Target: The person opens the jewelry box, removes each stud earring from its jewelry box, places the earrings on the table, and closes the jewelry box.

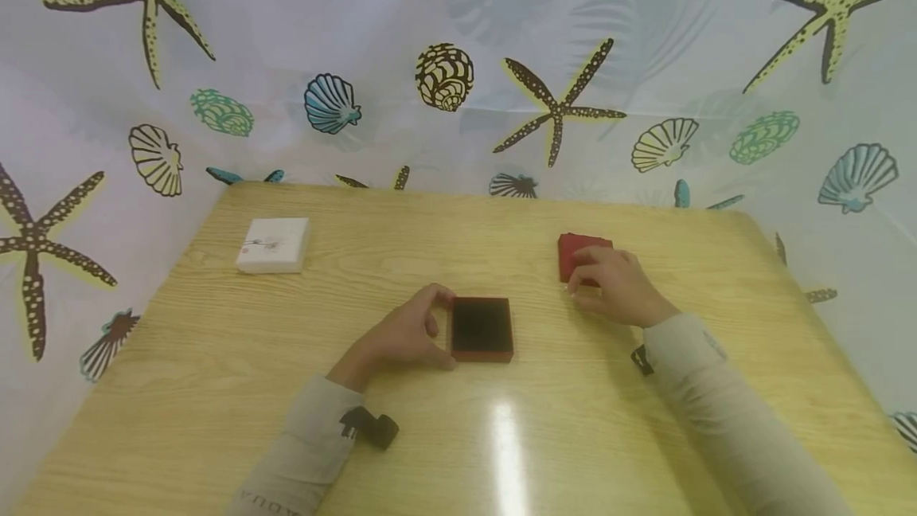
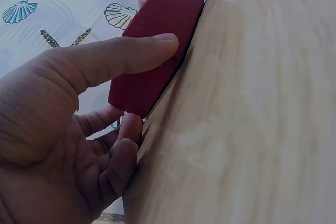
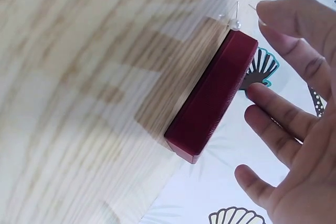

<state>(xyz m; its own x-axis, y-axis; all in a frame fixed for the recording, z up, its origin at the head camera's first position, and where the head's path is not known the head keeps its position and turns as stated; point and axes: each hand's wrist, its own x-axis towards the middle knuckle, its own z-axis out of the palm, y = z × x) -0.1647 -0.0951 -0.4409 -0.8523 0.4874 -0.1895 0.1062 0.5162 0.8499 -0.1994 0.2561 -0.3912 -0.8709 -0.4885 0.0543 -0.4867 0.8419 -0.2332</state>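
A square dark red box base with a black lining rests on the table, its inside facing up. My left hand grips it from the left, thumb and forefinger at its two left corners; the thumb lies along the red wall in the left wrist view. My right hand hovers by a second red piece and partly covers it. By that piece's end, a pearl earring with a thin wire shows. Thumb and forefinger pinch another thin earring wire.
A white box with a small floral print sits at the back left of the wooden table. Behind the table hangs a cloth printed with shells and starfish. Dark wrist straps show at both sleeves.
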